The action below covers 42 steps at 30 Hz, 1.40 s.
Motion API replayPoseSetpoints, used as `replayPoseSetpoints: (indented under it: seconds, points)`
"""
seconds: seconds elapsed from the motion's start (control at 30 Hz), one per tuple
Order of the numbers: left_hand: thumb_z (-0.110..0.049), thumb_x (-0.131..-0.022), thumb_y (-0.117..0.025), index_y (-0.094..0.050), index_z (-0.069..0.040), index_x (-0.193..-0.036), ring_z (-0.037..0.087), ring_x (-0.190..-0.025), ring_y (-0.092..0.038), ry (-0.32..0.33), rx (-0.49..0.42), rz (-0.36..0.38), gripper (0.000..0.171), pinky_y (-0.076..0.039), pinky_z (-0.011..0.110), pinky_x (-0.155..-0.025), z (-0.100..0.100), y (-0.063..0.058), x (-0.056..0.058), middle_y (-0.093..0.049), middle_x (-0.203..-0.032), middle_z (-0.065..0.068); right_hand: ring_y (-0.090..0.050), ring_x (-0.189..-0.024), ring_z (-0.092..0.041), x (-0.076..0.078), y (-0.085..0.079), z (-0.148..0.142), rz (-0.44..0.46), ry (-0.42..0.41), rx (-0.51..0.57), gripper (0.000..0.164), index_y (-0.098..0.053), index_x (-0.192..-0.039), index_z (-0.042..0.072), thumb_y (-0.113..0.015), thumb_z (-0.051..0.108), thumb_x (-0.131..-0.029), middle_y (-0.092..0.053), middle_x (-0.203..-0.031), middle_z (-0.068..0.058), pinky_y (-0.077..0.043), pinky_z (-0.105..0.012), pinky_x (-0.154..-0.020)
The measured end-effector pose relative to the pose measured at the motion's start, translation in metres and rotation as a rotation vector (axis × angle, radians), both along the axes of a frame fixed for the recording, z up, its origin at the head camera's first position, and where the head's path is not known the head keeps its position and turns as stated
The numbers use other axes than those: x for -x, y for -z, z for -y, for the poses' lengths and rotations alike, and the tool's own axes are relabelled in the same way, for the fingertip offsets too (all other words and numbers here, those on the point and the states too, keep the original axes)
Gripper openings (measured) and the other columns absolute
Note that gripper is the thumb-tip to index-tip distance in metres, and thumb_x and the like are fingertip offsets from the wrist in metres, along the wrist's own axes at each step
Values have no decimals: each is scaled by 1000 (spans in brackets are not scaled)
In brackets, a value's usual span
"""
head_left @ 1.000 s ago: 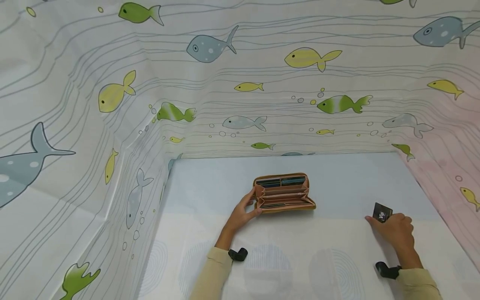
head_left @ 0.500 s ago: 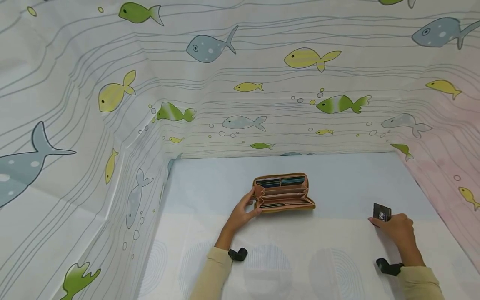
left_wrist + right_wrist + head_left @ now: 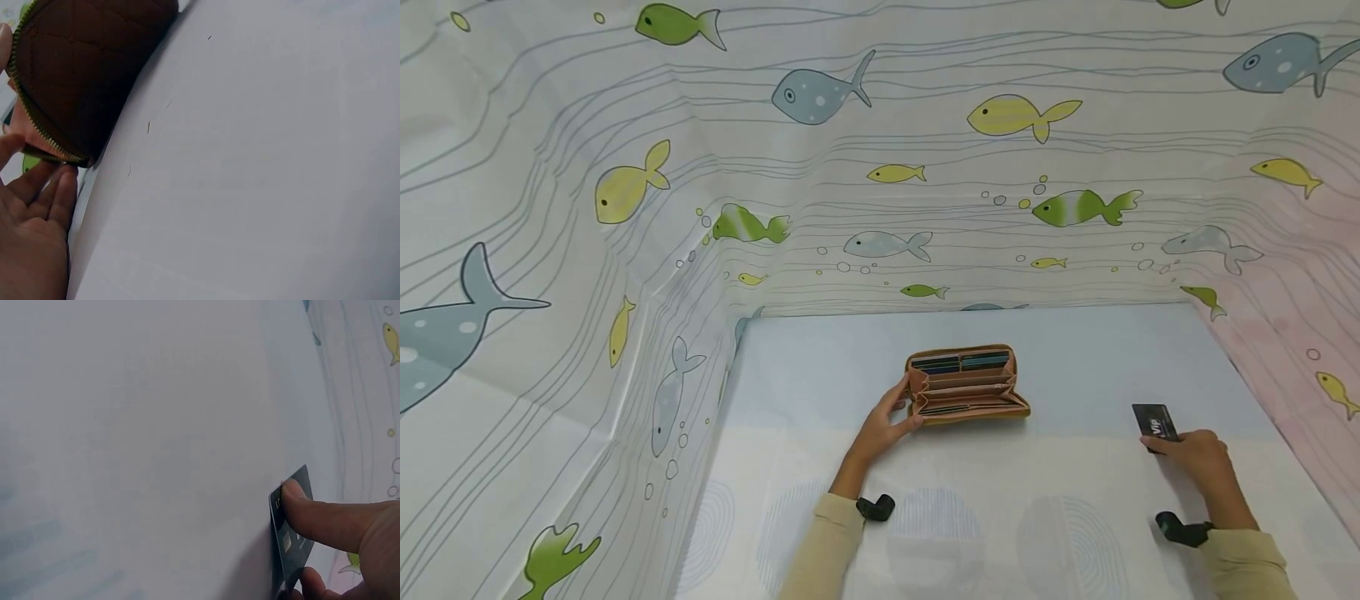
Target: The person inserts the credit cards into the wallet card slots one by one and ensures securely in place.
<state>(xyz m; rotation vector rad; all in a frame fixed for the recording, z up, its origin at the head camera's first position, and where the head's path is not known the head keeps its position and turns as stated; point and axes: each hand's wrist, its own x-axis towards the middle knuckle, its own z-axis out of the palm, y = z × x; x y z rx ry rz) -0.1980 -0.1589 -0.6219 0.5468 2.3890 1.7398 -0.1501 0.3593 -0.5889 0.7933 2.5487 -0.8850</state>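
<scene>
A tan zip-around wallet (image 3: 970,385) lies unzipped on the table, its pleated compartments facing up and cards in the slots along its back panel. My left hand (image 3: 877,425) grips its left end between thumb and fingers. In the left wrist view the quilted brown outside of the wallet (image 3: 87,56) and its gold zip show above the fingers. On the right, my right hand (image 3: 1198,458) pinches a black card (image 3: 1153,421) marked "Vip". The right wrist view shows the thumb pressed on the card (image 3: 294,544), which has a chip and stands on edge close over the table.
A pale cloth (image 3: 820,358) with faint circle patterns covers the table. Fish-printed sheeting (image 3: 955,200) rises at the back and both sides. A small black camera (image 3: 876,507) sits on the left wrist, another black camera (image 3: 1182,530) on the right.
The right hand has turned, and the black card has shifted slightly left, with more of it showing beyond the fingers. The left hand and wallet stay in place.
</scene>
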Motion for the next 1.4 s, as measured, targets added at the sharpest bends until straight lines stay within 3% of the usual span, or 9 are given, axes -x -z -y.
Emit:
replayPoseSetpoints:
  seconds: [0.23,0.33,0.47,0.63,0.73,0.9,1.17,1.4]
  points:
    - [-14,-95,-67,-20,-4,-159,40,-139,-43,53,27,12,81,-38,55,-113,1,-33,-7,-31,-161,19,-50,-98,-47,-3,0,-7,-71,31,72,66,-45,-123,-24,-71,27,-91,-49,-117,-42,-47,-47,-72]
    - [-17,-96,-66,-18,-4,-160,41,-140,-42,68,41,16,81,-38,54,-114,2,-38,-8,-30,-161,20,-49,-100,-48,-5,-1,-9,-95,28,80,60,-43,-122,-20,-69,24,-92,-48,-116,-41,-46,-45,-72]
    - [-18,-97,-65,-17,-6,-160,40,-141,-40,78,41,33,81,-36,53,-115,2,-38,-7,-28,-162,19,-53,-96,-44,-6,-2,-11,-112,-4,84,57,-41,-125,-18,-65,22,-94,-50,-113,-39,-46,-39,-67]
    - [-16,-97,-65,-16,-9,-161,36,-144,-39,77,45,44,81,-36,52,-117,1,-35,-6,-28,-163,17,-58,-79,-24,-3,-3,-11,-156,-2,132,49,-43,-124,-19,-62,16,-94,-56,-98,-28,-49,-27,-56]
    - [-17,-97,-65,-16,-9,-161,35,-143,-40,73,43,45,81,-36,51,-117,1,-34,-6,-28,-163,16,-60,-73,-19,-3,-4,-10,-184,2,139,45,-46,-121,-20,-60,14,-94,-58,-97,-30,-52,-26,-54]
    - [-17,-96,-67,-19,-8,-160,36,-142,-41,61,28,29,81,-38,52,-115,0,-33,-6,-30,-162,17,-62,-71,-20,-3,-11,-5,-179,-33,96,43,-53,-117,-21,-56,16,-96,-62,-98,-34,-50,-28,-55]
    - [-16,-95,-68,-20,-8,-160,37,-141,-42,49,3,35,81,-37,53,-116,-1,-34,-6,-30,-162,16,-65,-78,-23,-4,-21,-1,-162,-96,88,47,-50,-127,-23,-47,16,-101,-58,-112,-39,-57,-33,-63]
    - [-19,-97,-66,-18,-12,-161,37,-142,-41,53,29,66,80,-36,53,-116,0,-36,-7,-30,-162,16,-71,-74,-22,-3,-26,12,-308,-189,132,37,-50,-123,-18,-54,13,-101,-63,-106,-32,-60,-30,-63]
